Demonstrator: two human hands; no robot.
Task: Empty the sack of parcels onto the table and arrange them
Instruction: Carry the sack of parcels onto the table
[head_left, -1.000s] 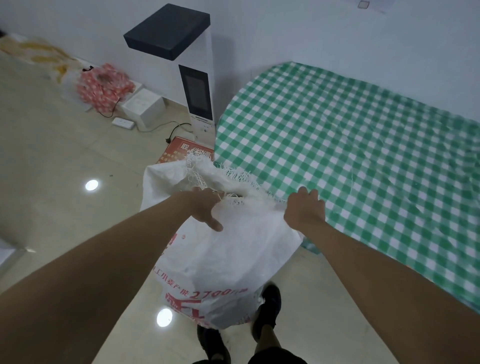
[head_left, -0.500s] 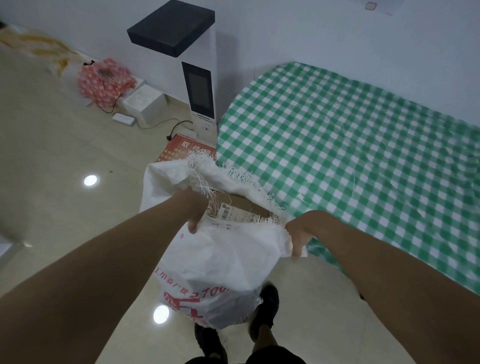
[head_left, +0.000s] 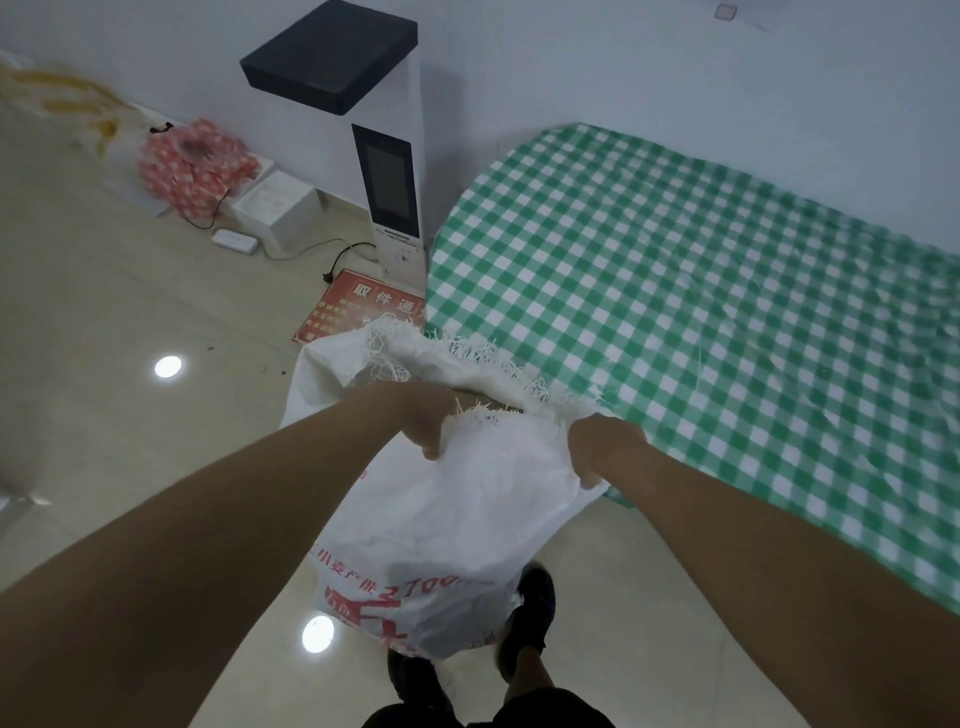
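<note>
A white woven sack (head_left: 467, 530) with red print stands on the floor at the table's near-left corner, its frayed mouth facing up. My left hand (head_left: 423, 415) grips the near edge of the mouth. My right hand (head_left: 602, 444) grips the same edge further right, beside the table. A sliver of a brown cardboard parcel (head_left: 475, 396) shows inside the mouth; the rest of the contents are hidden. The table (head_left: 701, 322) wears a green-and-white checked cloth.
A white kiosk (head_left: 384, 171) with a black top and dark screen stands against the wall left of the table. A red sign (head_left: 358, 312) lies on the floor by it. Further left are a white box (head_left: 278, 210), a power strip (head_left: 235, 241) and a red patterned bag (head_left: 195, 163). My shoes (head_left: 524, 618) are under the sack.
My right hand went from resting on the sack's edge to gripping it. The mouth opened, showing a labelled parcel half a second ago, and has since been drawn narrower.
</note>
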